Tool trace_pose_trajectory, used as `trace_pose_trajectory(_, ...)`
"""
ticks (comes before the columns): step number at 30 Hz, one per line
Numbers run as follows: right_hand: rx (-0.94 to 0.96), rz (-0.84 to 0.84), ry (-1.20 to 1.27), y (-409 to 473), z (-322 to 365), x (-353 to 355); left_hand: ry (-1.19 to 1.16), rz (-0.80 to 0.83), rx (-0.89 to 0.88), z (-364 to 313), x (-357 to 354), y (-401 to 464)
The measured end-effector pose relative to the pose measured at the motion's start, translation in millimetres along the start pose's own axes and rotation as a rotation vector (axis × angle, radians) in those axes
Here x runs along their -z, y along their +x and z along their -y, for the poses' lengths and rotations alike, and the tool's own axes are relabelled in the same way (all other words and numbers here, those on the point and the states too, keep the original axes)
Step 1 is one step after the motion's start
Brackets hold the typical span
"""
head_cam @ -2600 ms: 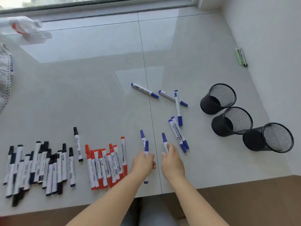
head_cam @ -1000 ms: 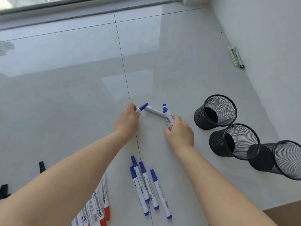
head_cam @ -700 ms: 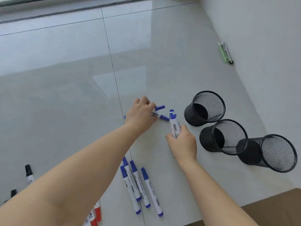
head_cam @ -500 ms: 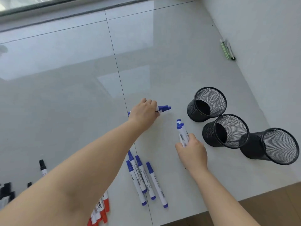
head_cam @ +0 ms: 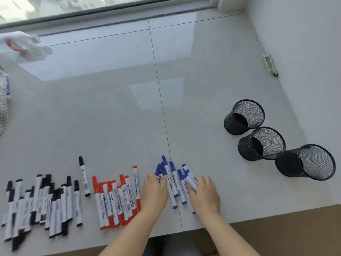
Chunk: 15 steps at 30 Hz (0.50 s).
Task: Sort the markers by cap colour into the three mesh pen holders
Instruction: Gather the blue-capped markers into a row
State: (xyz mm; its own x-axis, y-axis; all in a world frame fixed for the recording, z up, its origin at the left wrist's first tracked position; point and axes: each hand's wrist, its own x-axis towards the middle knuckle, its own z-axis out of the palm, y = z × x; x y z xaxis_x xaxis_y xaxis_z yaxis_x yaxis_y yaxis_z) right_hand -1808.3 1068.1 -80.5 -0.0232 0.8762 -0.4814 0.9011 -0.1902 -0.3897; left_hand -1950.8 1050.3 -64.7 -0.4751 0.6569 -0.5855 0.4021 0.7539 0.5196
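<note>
Pale glossy surface (head_cam: 203,100) under a window, seen from above, with a white wall along the right side.

At the near edge, slightly right of centre, lies a small cluster of blue-capped markers (head_cam: 173,180). Their long axes run away from the person, caps pointing toward the window, roughly parallel and touching. The left hand (head_cam: 155,191) is against the cluster's left side, fingers curled around one or two of the markers. The right hand (head_cam: 204,194) closes in from the right, its fingers wrapped over two more. Between the hands a few markers lie flat on the surface, not held.

Just to the left lies a row of red-capped markers (head_cam: 116,198), side by side and also pointing away. Farther left is a looser pile of black-capped markers (head_cam: 42,202), with one black-capped marker lying just apart between the two groups.

The three mesh pen holders (head_cam: 262,143) stand in a diagonal line well off to the right and farther from the person, all upright; nothing shows inside them. The right hand is the nearer one, so carrying the blue bundle across and standing it upright looks like its job.

Against the far right wall lies a green pen-like object (head_cam: 269,64). Crumpled white plastic (head_cam: 25,46) lies at the far left.
</note>
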Motion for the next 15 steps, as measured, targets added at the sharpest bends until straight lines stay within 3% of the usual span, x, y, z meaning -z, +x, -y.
trace_pose_trajectory(6, 0.020, -0.067, 0.086, -6, 7, -5, 0.002, -0.113, 0.117, -1, -9, -2)
trace_pose_trajectory(10, 0.112, -0.080, -0.030, -11, 9, -8, -0.029, -0.120, 0.095, 2, -7, -7)
trace_pose_trajectory(15, 0.170, 0.028, -0.154, -17, 11, -20, 0.091, -0.046, -0.003, 14, -4, -12)
